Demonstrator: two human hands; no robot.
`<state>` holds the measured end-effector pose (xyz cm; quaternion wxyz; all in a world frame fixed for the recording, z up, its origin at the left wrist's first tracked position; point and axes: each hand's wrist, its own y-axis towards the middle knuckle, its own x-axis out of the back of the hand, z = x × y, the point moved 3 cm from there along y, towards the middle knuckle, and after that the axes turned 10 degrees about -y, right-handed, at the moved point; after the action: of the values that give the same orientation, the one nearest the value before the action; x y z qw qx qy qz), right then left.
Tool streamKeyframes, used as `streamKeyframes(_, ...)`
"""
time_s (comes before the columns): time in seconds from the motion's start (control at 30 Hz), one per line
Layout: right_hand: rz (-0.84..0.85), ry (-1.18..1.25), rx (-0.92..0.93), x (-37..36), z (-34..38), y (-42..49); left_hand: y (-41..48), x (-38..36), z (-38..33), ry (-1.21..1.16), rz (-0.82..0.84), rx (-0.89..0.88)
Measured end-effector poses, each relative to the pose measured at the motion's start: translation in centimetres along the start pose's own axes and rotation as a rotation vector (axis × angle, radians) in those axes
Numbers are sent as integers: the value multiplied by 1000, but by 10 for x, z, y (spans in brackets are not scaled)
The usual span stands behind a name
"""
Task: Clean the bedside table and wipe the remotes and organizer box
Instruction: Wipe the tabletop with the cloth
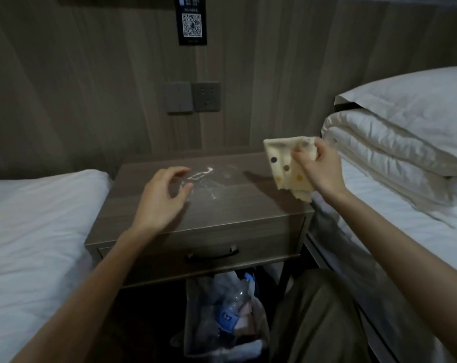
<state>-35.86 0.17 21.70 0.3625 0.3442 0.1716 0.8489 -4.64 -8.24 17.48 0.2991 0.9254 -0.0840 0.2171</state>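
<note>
A brown wooden bedside table (248, 205) with one drawer stands between two beds. White streaks of spill (203, 176) lie on its top, left of centre. My left hand (162, 200) hovers over the table's left part, fingers spread, holding nothing, its fingertips near the spill. My right hand (319, 169) is raised above the table's right edge and grips a cream cloth with coloured dots (285, 163), which hangs down from it. No remotes or organizer box are in view.
White beds flank the table on the left (33, 231) and right (405, 231); the right one carries a folded duvet and pillow (405, 142). A bin with a plastic bag and bottles (230, 315) sits under the table. Wall switches (193, 96) are behind.
</note>
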Motion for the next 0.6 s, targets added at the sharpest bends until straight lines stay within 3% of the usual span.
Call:
streamKeyframes(0.13,-84,-248,147,4,-26,12,-3,-37,1,186,90,-85)
streamKeyframes(0.27,25,-532,237,-13,-56,26,4,-67,10,327,161,-145)
streamKeyframes(0.5,81,-585,142,-63,-83,63,13,-79,40,401,116,-220)
streamKeyframes(0.6,60,-563,161,-86,-85,91,26,-81,48,400,152,-155)
